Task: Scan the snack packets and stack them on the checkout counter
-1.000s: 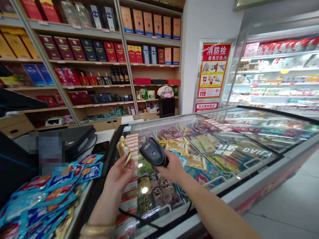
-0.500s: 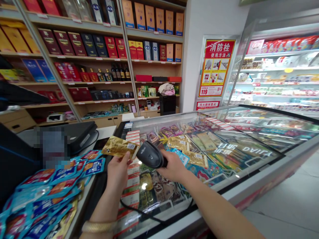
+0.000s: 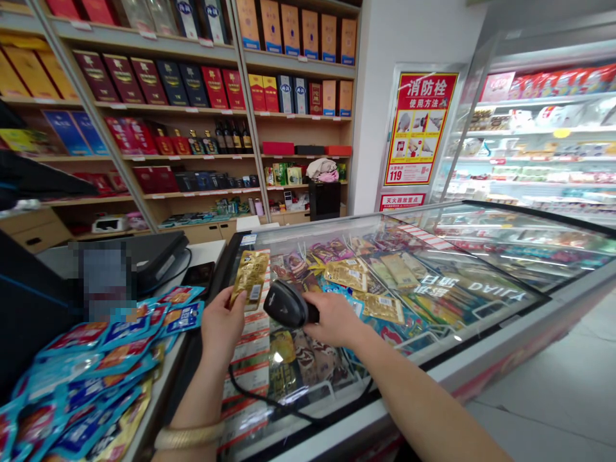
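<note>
My left hand (image 3: 224,324) pinches the lower left edge of a gold snack packet (image 3: 251,273), which stands nearly upright with its barcode facing me. My right hand (image 3: 332,317) is wrapped round the handle of a black barcode scanner (image 3: 286,305). The scanner's head points left, close beside the packet. Its dark cable (image 3: 274,403) loops over the glass below. Beyond my right hand, more gold packets (image 3: 382,307) and a blue packet (image 3: 355,301) lie on the freezer's glass top.
A glass-topped freezer (image 3: 409,378) stretches away to the right. On the left counter lies a heap of blue snack packets (image 3: 81,385), near a dark phone (image 3: 199,274) and a black machine (image 3: 163,256). Shelves of boxed bottles (image 3: 192,83) and a lit chiller (image 3: 543,135) stand behind.
My left hand has turned the gold packet from lying sideways to nearly upright, with its barcode end now lower. The scanner has shifted very slightly in my right hand.
</note>
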The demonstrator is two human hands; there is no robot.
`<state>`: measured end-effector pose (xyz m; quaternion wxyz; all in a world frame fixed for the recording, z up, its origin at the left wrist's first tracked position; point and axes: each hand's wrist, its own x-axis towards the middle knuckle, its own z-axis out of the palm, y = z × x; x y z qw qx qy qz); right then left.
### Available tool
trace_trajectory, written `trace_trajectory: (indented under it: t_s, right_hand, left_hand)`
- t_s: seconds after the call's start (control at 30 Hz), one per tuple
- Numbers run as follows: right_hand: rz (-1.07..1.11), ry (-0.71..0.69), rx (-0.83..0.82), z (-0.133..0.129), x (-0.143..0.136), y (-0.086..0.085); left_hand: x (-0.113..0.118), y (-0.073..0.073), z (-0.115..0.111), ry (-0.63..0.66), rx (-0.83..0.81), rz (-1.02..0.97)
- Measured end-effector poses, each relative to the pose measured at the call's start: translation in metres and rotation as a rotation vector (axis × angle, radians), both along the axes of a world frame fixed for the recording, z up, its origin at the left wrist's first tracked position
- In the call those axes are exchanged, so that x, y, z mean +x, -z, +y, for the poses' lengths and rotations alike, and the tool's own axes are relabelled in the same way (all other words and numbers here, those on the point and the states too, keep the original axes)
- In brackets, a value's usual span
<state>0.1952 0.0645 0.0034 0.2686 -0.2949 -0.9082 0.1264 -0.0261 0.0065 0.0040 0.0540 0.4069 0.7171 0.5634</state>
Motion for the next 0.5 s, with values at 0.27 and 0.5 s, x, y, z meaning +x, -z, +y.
trace_trajectory:
  t_s: [0.27, 0.5]
  right_hand:
    - [-0.041, 0.008, 0.01, -0.0018, 0.0002, -0.0019]
    - [-0.063, 0.021, 0.007, -0.0007, 0.0003, -0.001]
  left_hand:
    - [0.0022, -0.0039, -0.0014, -0.024, -0.013, 0.028]
    - [0.0025, -0.0037, -0.0023, -0.031, -0.013, 0.02]
